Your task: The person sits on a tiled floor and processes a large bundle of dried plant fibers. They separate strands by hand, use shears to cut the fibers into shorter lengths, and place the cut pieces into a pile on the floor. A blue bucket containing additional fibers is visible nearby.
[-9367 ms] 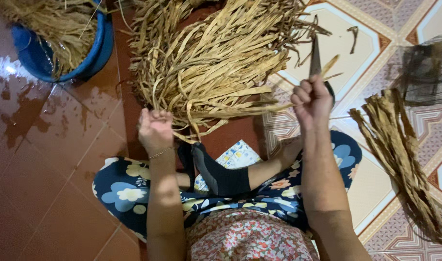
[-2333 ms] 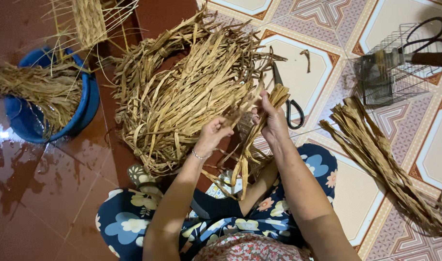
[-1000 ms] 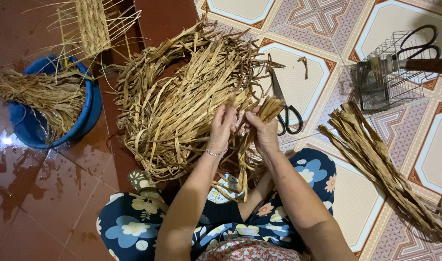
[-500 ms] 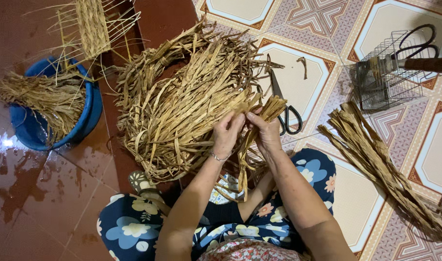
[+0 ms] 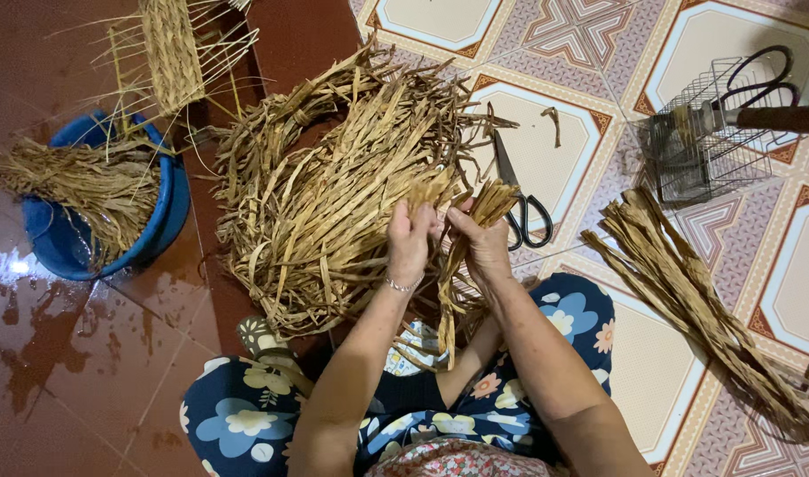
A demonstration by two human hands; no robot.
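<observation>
Over our lap, we are gripping a small bundle of dried strips (image 5: 470, 212) with both hands: left hand (image 5: 410, 243) and right hand (image 5: 482, 247) closed around it, beside the big heap (image 5: 325, 194). We are likely sorting strands; evening their ends seems next, scissors (image 5: 521, 208) lying near.

floor: wet red tiles (image 5: 86, 371) left | patterned tiles (image 5: 599, 71) right

no packages, labels, signs or screens in view
</observation>
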